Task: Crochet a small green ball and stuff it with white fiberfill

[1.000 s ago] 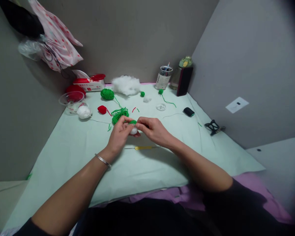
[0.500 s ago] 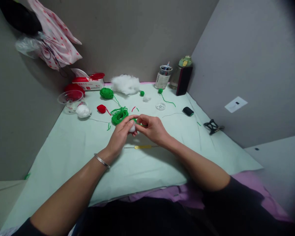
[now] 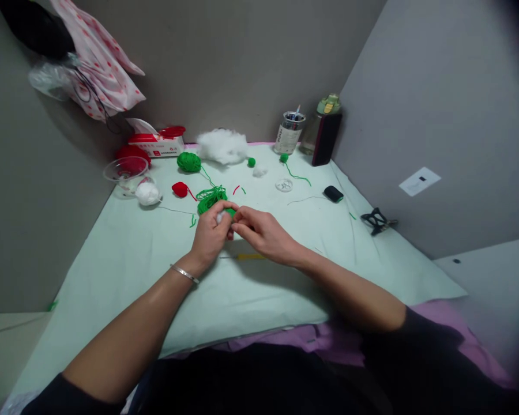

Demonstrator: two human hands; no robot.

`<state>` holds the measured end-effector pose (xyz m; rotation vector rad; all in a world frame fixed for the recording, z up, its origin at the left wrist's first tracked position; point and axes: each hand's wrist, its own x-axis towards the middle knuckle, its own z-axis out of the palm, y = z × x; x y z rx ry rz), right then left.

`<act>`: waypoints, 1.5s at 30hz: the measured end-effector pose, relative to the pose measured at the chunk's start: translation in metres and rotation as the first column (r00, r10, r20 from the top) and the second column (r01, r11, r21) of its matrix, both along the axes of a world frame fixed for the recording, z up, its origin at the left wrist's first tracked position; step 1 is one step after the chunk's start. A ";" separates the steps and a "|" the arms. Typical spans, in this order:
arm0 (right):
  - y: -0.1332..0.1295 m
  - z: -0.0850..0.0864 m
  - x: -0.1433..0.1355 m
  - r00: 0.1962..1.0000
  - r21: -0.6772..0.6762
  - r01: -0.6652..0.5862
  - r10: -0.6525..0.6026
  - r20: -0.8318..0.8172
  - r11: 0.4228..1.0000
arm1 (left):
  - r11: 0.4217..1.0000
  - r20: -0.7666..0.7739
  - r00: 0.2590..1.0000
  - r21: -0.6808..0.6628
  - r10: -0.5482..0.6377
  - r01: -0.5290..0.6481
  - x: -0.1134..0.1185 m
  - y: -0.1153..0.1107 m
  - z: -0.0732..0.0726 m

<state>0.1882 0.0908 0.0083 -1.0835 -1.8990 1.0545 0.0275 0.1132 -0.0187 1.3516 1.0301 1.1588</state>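
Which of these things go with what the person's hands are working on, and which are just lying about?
Seem to belong:
green-and-white piece, held in the left hand, right hand at its edge
loose green yarn
red yarn piece
white yarn ball
white stuffing
yellow-handled tool

Seem just lying about:
tissue box
drink bottle
metal can
phone-like dark slab

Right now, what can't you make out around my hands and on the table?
- Head view: most of the green-and-white piece, covered by your left hand and right hand.
- Head view: whether your right fingertips pinch anything; too small.
- Head view: the yellow-handled tool's right end, behind your right hand or wrist.
- Head view: the can's label print, blurred.
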 end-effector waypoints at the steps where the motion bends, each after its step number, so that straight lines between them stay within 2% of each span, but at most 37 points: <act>1: -0.001 0.000 0.000 1.000 0.004 0.005 -0.005 0.001 1.000 | 1.000 0.002 1.000 0.003 0.016 -0.016 0.000 0.000 0.000; 4: 0.004 0.000 0.004 0.998 0.076 0.048 -0.051 0.043 0.996 | 0.999 0.020 0.999 -0.006 0.036 -0.036 -0.002 0.003 -0.002; 6: 0.010 0.000 0.010 0.988 0.194 0.111 -0.129 0.083 0.975 | 0.999 0.034 0.999 -0.020 0.032 -0.031 -0.004 0.005 -0.004; 8: 0.014 0.001 0.015 0.984 0.298 0.144 -0.169 0.061 0.944 | 0.999 0.048 0.999 -0.031 0.020 -0.019 -0.005 0.007 -0.007; 9: 0.015 0.002 0.016 0.989 0.309 0.135 -0.148 0.017 0.941 | 0.999 0.057 0.998 -0.031 0.010 -0.009 -0.005 0.007 -0.009; 11: 0.015 0.004 0.016 0.992 0.221 0.061 -0.035 -0.121 0.973 | 0.999 0.076 0.997 -0.026 -0.017 0.019 -0.004 0.006 -0.011; 13: 0.014 0.005 0.014 0.956 0.051 -0.040 0.053 -0.290 0.998 | 0.999 0.092 0.995 -0.023 -0.041 0.044 -0.003 0.006 -0.011; 15: 0.014 0.005 0.013 0.930 -0.070 -0.061 0.031 -0.367 0.996 | 0.999 0.103 0.994 -0.033 -0.040 0.044 -0.003 0.005 -0.011; 17: 0.015 0.003 0.014 0.952 -0.055 0.044 -0.059 -0.301 0.998 | 0.998 0.115 0.993 -0.052 -0.019 0.025 -0.004 0.006 -0.009; 19: 0.018 -0.001 0.016 0.982 0.059 0.146 -0.137 -0.126 0.988 | 0.997 0.134 0.991 -0.075 -0.005 0.015 -0.004 0.005 -0.007; 22: 0.022 -0.008 0.019 0.976 0.194 0.129 -0.158 0.147 0.973 | 0.995 0.172 0.985 -0.100 0.010 0.008 -0.003 0.003 -0.004; 24: 0.023 -0.011 0.018 0.961 0.229 0.100 -0.154 0.231 0.968 | 0.994 0.193 0.981 -0.110 0.023 -0.002 -0.002 0.002 -0.004; 28: 0.022 -0.014 0.013 0.949 0.246 0.135 -0.197 0.248 0.960 | 0.992 0.198 0.980 -0.123 0.004 0.021 0.000 0.002 -0.006; 32: 0.020 -0.014 0.010 0.952 0.151 0.188 -0.218 0.217 0.970 | 0.994 0.180 0.983 -0.094 -0.037 0.054 0.001 0.000 -0.007; 37: 0.019 -0.011 0.011 0.942 0.083 0.278 -0.288 0.173 0.957 | 0.994 0.112 0.989 -0.048 -0.093 0.099 -0.003 -0.003 0.003; 41: 0.021 -0.009 0.014 0.968 -0.008 0.237 -0.236 0.086 0.971 | 0.987 0.063 0.986 -0.039 -0.156 0.158 -0.014 0.003 0.012; 45: 0.022 -0.009 0.015 0.984 -0.080 0.177 -0.174 0.041 0.981 | 0.988 0.039 0.988 -0.024 -0.151 0.152 -0.019 0.009 0.011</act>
